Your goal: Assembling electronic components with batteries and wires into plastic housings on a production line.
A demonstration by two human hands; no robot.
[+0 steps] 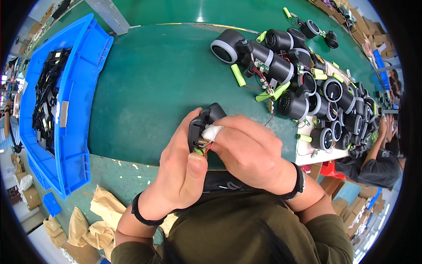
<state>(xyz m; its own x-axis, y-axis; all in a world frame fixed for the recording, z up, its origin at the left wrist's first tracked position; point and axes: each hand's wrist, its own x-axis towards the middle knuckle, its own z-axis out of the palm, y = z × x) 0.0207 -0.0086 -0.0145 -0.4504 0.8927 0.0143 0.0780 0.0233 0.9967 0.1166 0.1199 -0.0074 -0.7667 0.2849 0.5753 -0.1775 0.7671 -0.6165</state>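
Note:
A black plastic housing point(197, 130) with an open side is held in front of my chest, above the near part of the green table. My left hand point(182, 165) is closed round its left side, with the thumb low near a bit of green battery point(199, 151) and thin red wires. From the right, my right hand point(252, 145) bends its fingers over the housing. One of its fingertips, wrapped in a white cover point(212, 132), presses at the opening. The fingers hide much of the inside, so any small part between them cannot be made out.
A blue bin point(77, 110) holding black parts stands at the left. Many black cylindrical units point(281, 68) with grey rings, green batteries point(238, 75) and wired boards crowd the right side. Brown paper point(105, 204) lies lower left. Another person point(373, 165) sits far right.

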